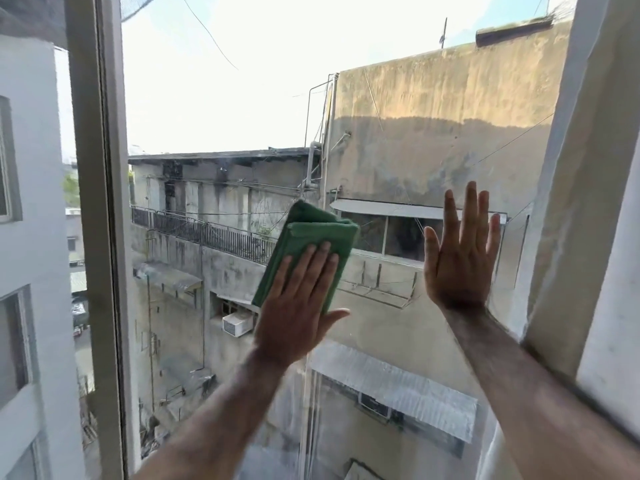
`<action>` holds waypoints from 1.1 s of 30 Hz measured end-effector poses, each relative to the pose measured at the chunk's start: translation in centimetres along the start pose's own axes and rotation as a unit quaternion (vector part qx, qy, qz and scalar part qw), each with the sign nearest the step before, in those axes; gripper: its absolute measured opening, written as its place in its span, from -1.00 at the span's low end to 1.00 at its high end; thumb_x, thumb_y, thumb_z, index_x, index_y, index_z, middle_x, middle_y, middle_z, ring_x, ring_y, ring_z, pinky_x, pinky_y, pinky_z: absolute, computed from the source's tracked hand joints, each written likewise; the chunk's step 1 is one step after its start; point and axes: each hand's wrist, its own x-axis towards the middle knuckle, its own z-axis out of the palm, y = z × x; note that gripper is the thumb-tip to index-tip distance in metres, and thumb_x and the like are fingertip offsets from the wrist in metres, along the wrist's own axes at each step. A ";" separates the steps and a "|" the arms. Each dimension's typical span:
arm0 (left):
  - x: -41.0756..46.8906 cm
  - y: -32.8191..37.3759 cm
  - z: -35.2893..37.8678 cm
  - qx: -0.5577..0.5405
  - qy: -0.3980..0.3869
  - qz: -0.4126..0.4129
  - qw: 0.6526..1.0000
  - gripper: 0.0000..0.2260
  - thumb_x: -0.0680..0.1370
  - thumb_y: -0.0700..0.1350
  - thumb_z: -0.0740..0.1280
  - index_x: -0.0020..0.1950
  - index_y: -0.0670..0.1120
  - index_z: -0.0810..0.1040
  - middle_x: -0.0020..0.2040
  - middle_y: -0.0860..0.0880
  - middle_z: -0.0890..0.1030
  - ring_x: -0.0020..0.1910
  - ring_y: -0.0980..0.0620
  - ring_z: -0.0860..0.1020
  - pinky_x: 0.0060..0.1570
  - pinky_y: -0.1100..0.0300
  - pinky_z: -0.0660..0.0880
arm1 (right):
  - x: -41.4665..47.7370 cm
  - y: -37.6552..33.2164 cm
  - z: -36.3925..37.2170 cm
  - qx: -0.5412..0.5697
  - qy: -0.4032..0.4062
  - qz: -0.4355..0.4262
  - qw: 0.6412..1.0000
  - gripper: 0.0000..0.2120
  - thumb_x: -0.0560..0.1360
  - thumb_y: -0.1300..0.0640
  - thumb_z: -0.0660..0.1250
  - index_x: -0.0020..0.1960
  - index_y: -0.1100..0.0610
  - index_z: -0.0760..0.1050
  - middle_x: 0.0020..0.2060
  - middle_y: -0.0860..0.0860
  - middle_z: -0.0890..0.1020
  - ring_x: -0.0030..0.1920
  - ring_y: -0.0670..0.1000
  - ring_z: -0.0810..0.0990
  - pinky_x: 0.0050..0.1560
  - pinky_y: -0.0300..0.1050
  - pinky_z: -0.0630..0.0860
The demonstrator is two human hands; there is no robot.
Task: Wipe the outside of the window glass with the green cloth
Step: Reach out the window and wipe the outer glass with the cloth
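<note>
— Two hands show in the head view. Which one do we take as working?

— We take the left hand (294, 306). It lies flat, fingers together, pressing the folded green cloth (308, 247) against the window glass (214, 109) near mid-pane. It is not closed around the cloth; the palm pins the lower half.

— Where does the cloth lie from that hand?

— Up and slightly right of the palm. Its long axis runs from lower left to upper right, in line with the forearm.

— And the right hand (460, 258)?

— Open, fingers spread, holding nothing, flat on the pane beside the right window frame (568, 216); we judge it a brace.

— Which ground remains?

— We judge the cloudy lower pane needs passes, so the cloth should sweep downward. Only one view is supplied.
</note>
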 end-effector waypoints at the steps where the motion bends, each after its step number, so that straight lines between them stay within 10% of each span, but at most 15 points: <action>1: -0.8 -2.2 -0.3 0.006 -0.002 -0.036 0.999 -0.21 0.66 0.37 -0.01 0.68 -0.19 0.08 0.69 -0.24 0.10 0.68 -0.21 0.09 0.66 -0.19 0.03 | 0.0 0.0 0.0 -0.002 0.000 -0.001 1.000 -0.42 0.79 -0.11 -0.01 0.75 0.09 0.11 0.75 0.18 0.13 0.76 0.17 0.08 0.74 0.25 0.09; 10: 15.5 -10.7 -5.0 -0.075 0.092 -0.437 0.892 -0.04 0.54 0.44 -0.31 0.66 -0.24 0.11 0.68 -0.24 0.14 0.67 -0.21 0.12 0.63 -0.21 0.11 | -0.2 -0.1 0.5 -0.014 0.019 0.000 1.000 -0.42 0.79 -0.09 0.04 0.76 0.07 0.10 0.75 0.16 0.14 0.76 0.16 0.08 0.73 0.25 0.11; 17: 13.2 3.9 -2.4 -0.063 0.053 0.006 0.997 -0.15 0.64 0.42 -0.02 0.67 -0.22 0.10 0.68 -0.25 0.15 0.67 -0.23 0.09 0.65 -0.22 0.02 | 0.0 0.3 0.6 -0.020 0.017 -0.005 1.000 -0.44 0.80 -0.10 0.00 0.76 0.07 0.10 0.75 0.17 0.15 0.76 0.17 0.10 0.75 0.23 0.07; 21: 1.2 2.4 -0.2 -0.012 -0.020 0.058 0.998 -0.17 0.66 0.40 0.00 0.69 -0.19 0.03 0.71 -0.20 0.03 0.69 -0.19 0.01 0.67 -0.17 -0.04 | -0.1 0.2 0.5 -0.019 0.017 -0.004 1.000 -0.43 0.80 -0.10 0.02 0.76 0.06 0.09 0.75 0.17 0.14 0.76 0.17 0.09 0.75 0.21 0.06; 26: -7.0 -5.5 -1.2 -0.011 -0.085 -0.116 0.990 -0.20 0.68 0.35 -0.05 0.66 -0.26 0.10 0.68 -0.30 0.09 0.67 -0.27 0.09 0.62 -0.27 0.12 | -0.1 -0.1 0.2 -0.018 0.008 0.001 1.000 -0.42 0.80 -0.10 0.02 0.76 0.06 0.08 0.75 0.17 0.13 0.76 0.18 0.08 0.75 0.21 0.06; 33: 11.8 -10.6 -5.1 -0.085 0.042 -0.394 0.914 -0.04 0.55 0.43 -0.29 0.66 -0.27 0.09 0.68 -0.29 0.13 0.67 -0.25 0.10 0.63 -0.23 0.10 | -0.1 -0.4 -0.1 -0.019 0.011 0.003 1.000 -0.43 0.79 -0.07 0.05 0.75 0.08 0.12 0.74 0.19 0.16 0.76 0.19 0.10 0.75 0.23 0.06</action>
